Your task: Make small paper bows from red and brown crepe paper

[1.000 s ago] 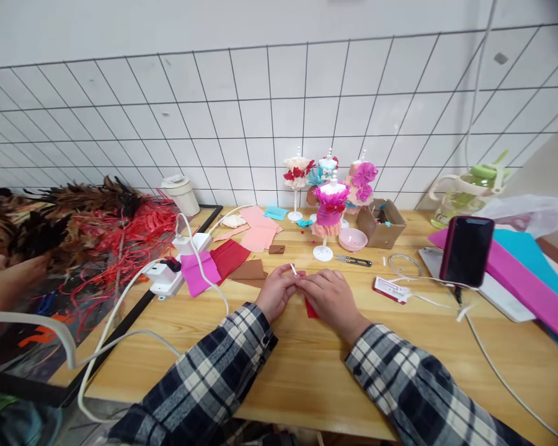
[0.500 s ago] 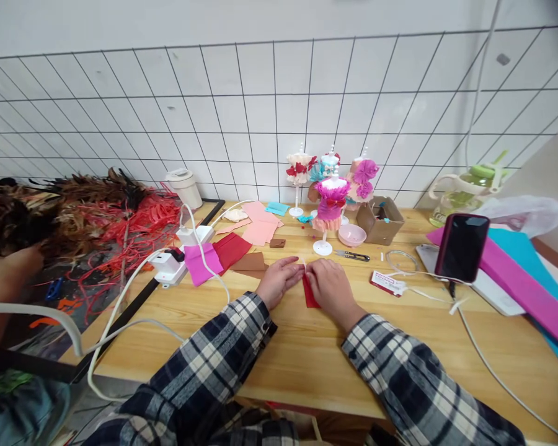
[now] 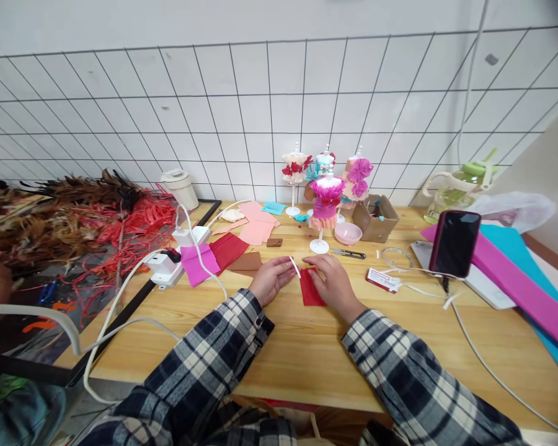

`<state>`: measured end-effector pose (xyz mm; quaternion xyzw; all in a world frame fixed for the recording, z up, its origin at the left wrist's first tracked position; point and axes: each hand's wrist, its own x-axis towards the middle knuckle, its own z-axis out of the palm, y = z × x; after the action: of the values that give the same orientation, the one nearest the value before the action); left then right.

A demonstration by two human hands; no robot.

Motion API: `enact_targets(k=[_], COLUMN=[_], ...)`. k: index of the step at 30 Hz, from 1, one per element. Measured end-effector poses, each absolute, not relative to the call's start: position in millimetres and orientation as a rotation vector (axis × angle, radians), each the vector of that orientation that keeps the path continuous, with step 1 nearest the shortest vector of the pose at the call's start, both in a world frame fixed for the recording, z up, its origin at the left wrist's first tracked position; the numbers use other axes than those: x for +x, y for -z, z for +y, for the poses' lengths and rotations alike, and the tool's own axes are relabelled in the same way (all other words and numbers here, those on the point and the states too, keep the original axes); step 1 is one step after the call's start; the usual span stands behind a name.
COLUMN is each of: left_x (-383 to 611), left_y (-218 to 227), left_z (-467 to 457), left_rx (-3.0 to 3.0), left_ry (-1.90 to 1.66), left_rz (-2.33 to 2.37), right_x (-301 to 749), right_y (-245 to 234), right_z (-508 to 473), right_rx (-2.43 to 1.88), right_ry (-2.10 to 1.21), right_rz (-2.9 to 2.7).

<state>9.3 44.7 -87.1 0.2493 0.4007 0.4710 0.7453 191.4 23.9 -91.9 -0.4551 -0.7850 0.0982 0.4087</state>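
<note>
Bare tabletop [image 3: 307, 359] extends between the sleeves [image 3: 204, 350] toward the near edge, leaving low passage. Beyond the right hand [image 3: 333, 285], the magenta-dressed stand [image 3: 325, 207], snips [image 3: 353, 254] and pink bowl [image 3: 348, 234] obstruct; the white power strip [image 3: 195, 235] hinders leftward reach, the upright phone [image 3: 456, 244] rightward.

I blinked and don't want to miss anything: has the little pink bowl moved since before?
No, not any way: the pink bowl sits just left of the brown box, with the snips in front of it, as before.
</note>
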Motion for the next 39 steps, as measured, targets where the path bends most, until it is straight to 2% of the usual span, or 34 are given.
enact_targets(k=[9, 13, 21, 26, 31, 34, 39], left_x=[9.9, 10.2, 11.1, 11.0, 11.2, 16.8, 27.9], left_y=[86.1, 85.4, 85.7, 86.8, 85.5, 82.8, 78.5], left_z=[42.8, 42.4, 40.7, 40.8, 38.3, 30.5, 19.7], left_rx=[0.479, 0.465, 0.443, 0.49, 0.88, 1.21, 1.413], left_ry=[-0.987, -0.978, -0.986, -0.982, -0.845, -0.838, -1.008], left_rz=[0.808, 0.804, 0.771, 0.817, 1.104, 1.145, 1.085], right_x=[190.2, 189.3, 186.8, 183.0, 195.5, 201.5, 186.3], right_y=[84.7, 82.5, 83.8, 81.4, 79.5, 80.5, 83.8], right_z=[19.9, 19.1, 19.0, 21.5, 26.5, 26.6, 19.9], right_rx=[-1.113, -1.173, -1.023, -1.103, -1.233, -1.317, -1.332], right_ry=[0.065, 0.072, 0.163, -0.004, -0.297, -0.25, -0.27], right_rz=[-2.176, -2.148, -2.299, -2.189, -1.567, -1.29, -1.398])
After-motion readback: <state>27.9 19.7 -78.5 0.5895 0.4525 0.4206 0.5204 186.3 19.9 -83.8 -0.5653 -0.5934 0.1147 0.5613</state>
